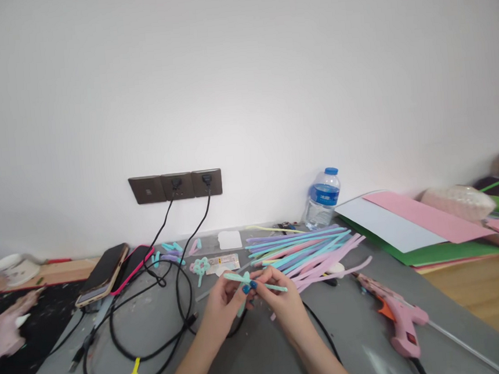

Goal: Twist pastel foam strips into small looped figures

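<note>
Far to the left of the hands a white cup sits at the bench's edge, and nearer in two phones lie side by side, tethered by black cables that drop from the wall sockets and loop over the grey bench just left of the left hand, presumably laid there so the phones can charge within reach. Just beyond the hands, short cut pieces of teal and purple stem are scattered, with a small twisted teal shape beside a small packet. The left hand and the right hand meet at the middle of the bench, each grip pinched shut on the same teal pipe cleaner, which lies roughly level between the fingertips and pokes out past both hands; holding it from both ends like this lets the fingers bend or twist it with control. Whether a second short piece is crossed over it at the pinch I cannot tell. Just beyond and to the right of the right hand lies a loose sheaf of pastel pipe cleaners, fanned out where the hand can draw one easily. Behind that stands a water bottle. Right of the right hand, a pink glue gun rests on its side, nozzle turned toward the hands, and farther right sheets of coloured paper overlap in a stack.
</note>
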The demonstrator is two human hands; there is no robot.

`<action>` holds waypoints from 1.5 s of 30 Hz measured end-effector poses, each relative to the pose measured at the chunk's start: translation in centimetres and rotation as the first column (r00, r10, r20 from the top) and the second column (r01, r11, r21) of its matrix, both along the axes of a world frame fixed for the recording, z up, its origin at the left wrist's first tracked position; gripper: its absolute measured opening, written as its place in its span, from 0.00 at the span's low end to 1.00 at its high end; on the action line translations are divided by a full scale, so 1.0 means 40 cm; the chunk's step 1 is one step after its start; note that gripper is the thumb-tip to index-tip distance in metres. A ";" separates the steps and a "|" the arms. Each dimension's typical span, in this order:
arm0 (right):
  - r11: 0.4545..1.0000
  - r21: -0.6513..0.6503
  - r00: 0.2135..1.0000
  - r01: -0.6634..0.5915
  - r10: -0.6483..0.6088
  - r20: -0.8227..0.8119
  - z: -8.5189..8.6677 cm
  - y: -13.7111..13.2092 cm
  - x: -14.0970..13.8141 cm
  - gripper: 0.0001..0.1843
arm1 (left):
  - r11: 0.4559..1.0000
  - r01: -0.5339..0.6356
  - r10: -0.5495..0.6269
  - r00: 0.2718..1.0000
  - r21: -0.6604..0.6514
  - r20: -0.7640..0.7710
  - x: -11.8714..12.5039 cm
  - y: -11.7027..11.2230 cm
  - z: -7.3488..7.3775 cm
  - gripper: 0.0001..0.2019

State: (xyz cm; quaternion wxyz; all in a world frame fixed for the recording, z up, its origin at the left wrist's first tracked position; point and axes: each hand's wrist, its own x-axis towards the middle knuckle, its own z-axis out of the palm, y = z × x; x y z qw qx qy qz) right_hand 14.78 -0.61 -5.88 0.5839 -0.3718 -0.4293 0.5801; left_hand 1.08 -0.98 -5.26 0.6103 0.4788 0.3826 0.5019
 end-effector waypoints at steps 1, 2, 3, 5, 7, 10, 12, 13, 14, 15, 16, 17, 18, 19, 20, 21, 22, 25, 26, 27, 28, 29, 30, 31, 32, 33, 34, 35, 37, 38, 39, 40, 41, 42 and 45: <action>1.000 -0.012 1.000 -0.017 0.017 0.013 0.003 -0.002 0.001 0.18 | 1.000 -0.008 0.008 1.000 -0.002 0.019 0.002 0.000 -0.001 0.23; 0.999 -0.022 0.999 -0.028 0.029 0.028 0.005 -0.003 0.001 0.18 | 1.000 -0.017 0.017 0.999 -0.013 0.027 0.003 -0.001 -0.003 0.23; 0.999 -0.030 0.998 -0.037 0.038 0.045 0.006 -0.004 0.001 0.17 | 0.999 -0.025 0.026 0.999 -0.031 0.024 0.004 -0.003 -0.005 0.24; 0.999 -0.035 0.996 -0.032 0.035 0.077 0.005 -0.004 0.002 0.17 | 0.997 -0.043 0.043 0.999 -0.060 -0.001 0.003 -0.006 -0.011 0.24; 0.999 -0.029 0.994 -0.015 0.018 0.105 0.001 -0.002 0.004 0.17 | 0.994 -0.081 0.081 0.997 -0.073 -0.012 -0.001 -0.006 -0.017 0.23; 0.999 -0.047 0.993 -0.015 0.020 0.118 -0.004 0.003 0.011 0.18 | 0.984 -0.134 0.137 0.991 -0.114 0.012 -0.008 -0.002 -0.022 0.22; 0.997 -0.073 0.995 -0.021 0.028 0.091 -0.004 0.005 0.018 0.19 | 0.978 -0.141 0.148 0.988 -0.154 0.034 -0.010 0.001 -0.021 0.22; 0.996 -0.090 0.997 -0.028 0.035 0.074 -0.003 0.006 0.021 0.19 | 0.975 -0.138 0.148 0.988 -0.173 0.047 -0.010 0.001 -0.018 0.22; 0.994 -0.107 0.997 -0.038 0.045 0.056 0.000 0.006 0.025 0.19 | 0.972 -0.138 0.152 0.986 -0.193 0.062 -0.009 0.000 -0.016 0.22; 0.991 -0.122 0.997 -0.057 0.062 0.037 0.002 0.006 0.028 0.19 | 0.967 -0.141 0.161 0.984 -0.212 0.081 -0.007 -0.001 -0.012 0.22; 0.987 -0.140 0.996 -0.085 0.088 0.012 0.005 0.006 0.030 0.19 | 0.961 -0.148 0.176 0.979 -0.232 0.104 -0.006 -0.003 -0.008 0.22; 0.981 -0.157 0.993 -0.117 0.116 -0.019 0.008 0.006 0.032 0.19 | 0.956 -0.155 0.190 0.973 -0.249 0.127 -0.004 -0.006 -0.004 0.22; 0.974 -0.172 0.989 -0.148 0.140 -0.056 0.011 0.005 0.033 0.18 | 0.953 -0.158 0.201 0.968 -0.260 0.149 -0.003 -0.008 -0.001 0.22; 0.967 -0.184 0.983 -0.174 0.159 -0.094 0.014 0.005 0.033 0.18 | 0.953 -0.154 0.202 0.965 -0.262 0.166 -0.003 -0.010 0.003 0.21; 0.961 -0.194 0.976 -0.199 0.177 -0.124 0.016 0.004 0.033 0.18 | 0.956 -0.143 0.192 0.965 -0.255 0.178 -0.003 -0.012 0.006 0.21; 0.953 -0.204 0.970 -0.224 0.197 -0.143 0.017 0.003 0.033 0.18 | 0.964 -0.122 0.168 0.969 -0.238 0.182 -0.005 -0.012 0.008 0.20; 0.945 -0.213 0.963 -0.249 0.220 -0.153 0.018 0.002 0.034 0.18 | 0.973 -0.091 0.129 0.975 -0.211 0.178 -0.007 -0.013 0.011 0.19; 0.917 -0.221 0.940 -0.332 0.303 -0.157 0.015 0.003 0.045 0.17 | 0.994 0.039 -0.027 0.993 -0.098 0.117 -0.017 -0.014 0.018 0.14; 0.907 -0.220 0.932 -0.358 0.333 -0.145 0.013 0.004 0.051 0.16 | 0.994 0.088 -0.083 0.993 -0.067 0.081 -0.020 -0.015 0.020 0.13; 0.899 -0.218 0.925 -0.380 0.361 -0.120 0.012 0.006 0.058 0.16 | 0.989 0.137 -0.135 0.990 -0.047 0.041 -0.023 -0.016 0.021 0.11; 0.893 -0.216 0.918 -0.396 0.389 -0.077 0.012 0.009 0.066 0.16 | 0.983 0.180 -0.180 0.984 -0.038 0.003 -0.026 -0.017 0.022 0.10; 0.888 -0.215 0.911 -0.407 0.413 -0.019 0.012 0.011 0.073 0.15 | 0.976 0.214 -0.216 0.976 -0.038 -0.034 -0.028 -0.018 0.023 0.10; 0.887 -0.211 0.902 -0.410 0.429 0.048 0.014 0.014 0.080 0.15 | 0.969 0.242 -0.244 0.967 -0.044 -0.066 -0.029 -0.019 0.023 0.09; 0.890 -0.204 0.893 -0.408 0.435 0.114 0.017 0.016 0.086 0.15 | 0.965 0.258 -0.262 0.961 -0.053 -0.091 -0.031 -0.020 0.023 0.09; 0.894 -0.193 0.883 -0.405 0.437 0.171 0.020 0.018 0.090 0.14 | 0.962 0.268 -0.273 0.956 -0.061 -0.110 -0.031 -0.020 0.023 0.09; 0.897 -0.178 0.874 -0.405 0.437 0.212 0.023 0.019 0.093 0.13 | 0.959 0.274 -0.281 0.952 -0.071 -0.125 -0.031 -0.020 0.024 0.09; 0.899 -0.161 0.868 -0.407 0.436 0.239 0.025 0.021 0.094 0.13 | 0.958 0.278 -0.286 0.948 -0.078 -0.138 -0.031 -0.020 0.024 0.09; 0.903 -0.143 0.867 -0.404 0.429 0.253 0.027 0.022 0.093 0.13 | 0.957 0.280 -0.289 0.946 -0.080 -0.149 -0.031 -0.019 0.024 0.09; 0.918 -0.113 0.880 -0.381 0.398 0.259 0.026 0.024 0.087 0.14 | 0.957 0.283 -0.290 0.940 -0.063 -0.177 -0.031 -0.016 0.023 0.09; 0.926 -0.102 0.890 -0.363 0.377 0.258 0.024 0.025 0.083 0.16 | 0.958 0.283 -0.286 0.938 -0.043 -0.195 -0.031 -0.014 0.021 0.08; 0.934 -0.096 0.898 -0.344 0.357 0.256 0.021 0.026 0.079 0.18 | 0.959 0.282 -0.278 0.936 -0.016 -0.215 -0.031 -0.013 0.018 0.07; 0.939 -0.096 0.903 -0.329 0.343 0.258 0.019 0.028 0.074 0.19 | 0.960 0.280 -0.270 0.933 0.011 -0.239 -0.031 -0.011 0.014 0.06; 0.942 -0.101 0.903 -0.321 0.337 0.266 0.017 0.029 0.071 0.18 | 0.960 0.277 -0.258 0.929 0.039 -0.266 -0.031 -0.009 0.010 0.05; 0.941 -0.108 0.899 -0.320 0.337 0.281 0.015 0.030 0.067 0.16 | 0.960 0.272 -0.242 0.924 0.064 -0.295 -0.031 -0.008 0.006 0.05; 0.939 -0.117 0.875 -0.322 0.343 0.342 0.015 0.031 0.061 0.06 | 0.968 0.226 -0.175 0.918 0.107 -0.356 -0.031 -0.003 -0.005 0.04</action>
